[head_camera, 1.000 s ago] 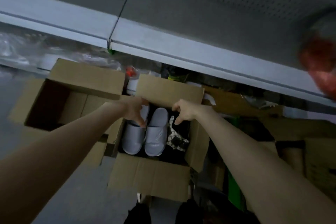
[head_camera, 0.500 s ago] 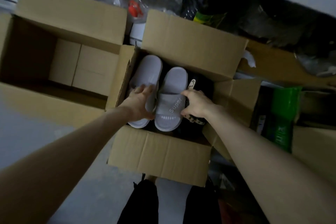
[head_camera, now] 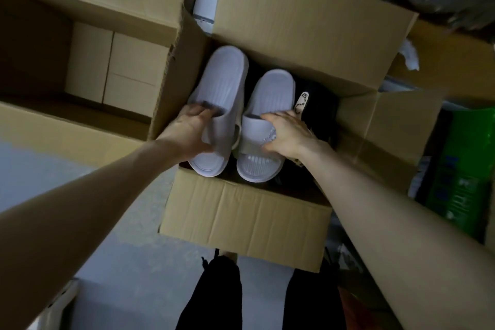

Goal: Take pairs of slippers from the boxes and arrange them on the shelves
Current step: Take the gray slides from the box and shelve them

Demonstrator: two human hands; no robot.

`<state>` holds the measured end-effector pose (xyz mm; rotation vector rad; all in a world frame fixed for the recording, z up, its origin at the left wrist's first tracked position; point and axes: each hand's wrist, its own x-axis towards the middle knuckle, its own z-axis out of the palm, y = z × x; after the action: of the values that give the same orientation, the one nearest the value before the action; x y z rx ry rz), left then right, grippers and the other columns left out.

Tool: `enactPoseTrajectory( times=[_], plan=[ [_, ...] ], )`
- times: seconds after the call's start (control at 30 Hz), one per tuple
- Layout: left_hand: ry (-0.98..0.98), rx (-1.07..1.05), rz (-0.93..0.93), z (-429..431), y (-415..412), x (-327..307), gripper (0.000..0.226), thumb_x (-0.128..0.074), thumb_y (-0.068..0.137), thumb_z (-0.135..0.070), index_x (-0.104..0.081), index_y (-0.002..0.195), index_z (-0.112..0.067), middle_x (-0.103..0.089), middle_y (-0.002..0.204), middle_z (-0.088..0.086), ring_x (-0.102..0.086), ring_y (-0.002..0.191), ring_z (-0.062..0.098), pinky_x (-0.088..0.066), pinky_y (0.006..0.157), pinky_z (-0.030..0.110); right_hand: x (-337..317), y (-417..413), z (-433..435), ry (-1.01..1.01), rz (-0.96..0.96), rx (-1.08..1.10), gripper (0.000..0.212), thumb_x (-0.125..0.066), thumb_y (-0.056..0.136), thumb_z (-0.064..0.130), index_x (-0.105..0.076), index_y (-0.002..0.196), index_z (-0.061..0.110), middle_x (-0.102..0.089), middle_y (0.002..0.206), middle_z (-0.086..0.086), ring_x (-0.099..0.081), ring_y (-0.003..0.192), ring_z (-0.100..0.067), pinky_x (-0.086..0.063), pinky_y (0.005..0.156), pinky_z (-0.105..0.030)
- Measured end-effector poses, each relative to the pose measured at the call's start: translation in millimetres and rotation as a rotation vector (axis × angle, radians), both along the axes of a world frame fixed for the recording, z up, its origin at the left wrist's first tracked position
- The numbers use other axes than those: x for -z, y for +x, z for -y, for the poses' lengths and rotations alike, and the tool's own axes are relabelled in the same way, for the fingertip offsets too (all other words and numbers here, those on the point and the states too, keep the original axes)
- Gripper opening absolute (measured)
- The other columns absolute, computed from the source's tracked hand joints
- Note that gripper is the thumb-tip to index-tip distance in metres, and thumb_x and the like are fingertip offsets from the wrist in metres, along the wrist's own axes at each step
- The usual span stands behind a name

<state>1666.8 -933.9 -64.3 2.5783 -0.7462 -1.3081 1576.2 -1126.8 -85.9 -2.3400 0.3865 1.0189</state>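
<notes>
Two pale grey slippers lie side by side in an open cardboard box (head_camera: 241, 211). My left hand (head_camera: 187, 131) grips the strap of the left slipper (head_camera: 222, 80), fingers tucked under the band and thumb on top. On the right slipper (head_camera: 270, 88), my right hand (head_camera: 286, 134) holds the strap in the same way. Dark slippers with a patterned cream strap (head_camera: 301, 102) lie beside them in the box, mostly in shadow.
A second, larger open cardboard box (head_camera: 88, 61) stands to the left, showing only its bare bottom. Green packaging (head_camera: 466, 169) sits at the right. Bags and bottles crowd the space behind the boxes. My dark trouser legs (head_camera: 214, 297) stand on the grey floor.
The view has dropped closer onto the box. Both hands moved from the box's far side onto the grey slippers, and each now grips a strap.
</notes>
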Motion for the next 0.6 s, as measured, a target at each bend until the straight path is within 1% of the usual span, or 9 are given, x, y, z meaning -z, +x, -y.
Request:
enactPoseTrajectory(
  times=[0.13,0.23,0.33,0.4,0.47,0.53,0.6],
  plan=[
    [0.005,-0.003,-0.017,-4.6,6.2,3.7,0.073,-0.073,0.077,-0.022,-0.038,0.14,-0.021,-0.036,0.146,0.006,-0.022,0.137,0.023,-0.023,0.112,0.036,0.4,1.0,-6.7,0.011,-0.001,0.048,0.065,-0.07,0.08,0.03,-0.043,0.139,0.024,-0.047,0.134,-0.007,-0.03,0.128,-0.026,-0.029,0.102,-0.033],
    [0.029,0.021,-0.033,-9.0,13.4,6.3,0.07,-0.074,0.076,-0.026,-0.042,0.137,-0.017,-0.039,0.143,0.008,-0.026,0.135,0.025,-0.025,0.111,0.038,-4.6,-0.2,-7.7,0.021,0.013,0.095,0.054,-0.067,0.085,0.026,-0.049,0.135,0.022,-0.049,0.13,-0.009,-0.034,0.126,-0.027,-0.033,0.099,-0.033],
    [0.055,0.037,-0.072,-12.2,19.8,6.8,0.067,-0.073,0.077,-0.031,-0.043,0.137,-0.021,-0.042,0.141,0.009,-0.032,0.131,0.026,-0.028,0.109,0.037,-10.5,-6.3,-7.2,0.041,-0.006,0.128,0.042,-0.066,0.086,0.027,-0.057,0.127,0.02,-0.052,0.125,-0.009,-0.041,0.121,-0.027,-0.039,0.095,-0.035],
    [0.072,0.029,-0.102,-10.2,22.9,3.9,0.059,-0.071,0.078,-0.033,-0.048,0.131,-0.023,-0.045,0.135,0.01,-0.041,0.124,0.028,-0.034,0.105,0.038,-15.0,-10.6,-6.9,0.083,-0.032,0.16,0.033,-0.069,0.083,0.03,-0.064,0.114,0.019,-0.056,0.117,-0.008,-0.047,0.115,-0.027,-0.044,0.093,-0.039],
    [0.093,0.05,-0.114,-5.3,24.2,-2.8,0.055,-0.071,0.079,-0.036,-0.049,0.128,-0.024,-0.047,0.13,0.011,-0.046,0.117,0.029,-0.039,0.099,0.037,-20.7,-14.4,-4.8,0.119,-0.059,0.196,0.023,-0.072,0.08,0.03,-0.067,0.099,0.018,-0.059,0.109,-0.007,-0.052,0.107,-0.025,-0.046,0.093,-0.043],
    [0.104,0.081,-0.108,0.5,23.9,-13.8,0.055,-0.07,0.079,-0.039,-0.049,0.128,-0.026,-0.047,0.126,0.011,-0.047,0.114,0.03,-0.039,0.095,0.036,-30.7,-17.0,-1.2,0.135,-0.082,0.222,0.014,-0.074,0.078,0.031,-0.065,0.085,0.022,-0.059,0.103,-0.005,-0.056,0.099,-0.023,-0.049,0.089,-0.045],
    [0.11,0.112,-0.091,5.3,21.9,-29.3,0.051,-0.068,0.081,-0.039,-0.05,0.127,-0.026,-0.047,0.124,0.011,-0.046,0.114,0.03,-0.038,0.091,0.034,-46.5,-17.8,3.9,0.13,-0.095,0.243,0.017,-0.074,0.076,0.036,-0.06,0.072,0.028,-0.058,0.103,-0.005,-0.058,0.093,-0.022,-0.052,0.083,-0.044]
  ],
)
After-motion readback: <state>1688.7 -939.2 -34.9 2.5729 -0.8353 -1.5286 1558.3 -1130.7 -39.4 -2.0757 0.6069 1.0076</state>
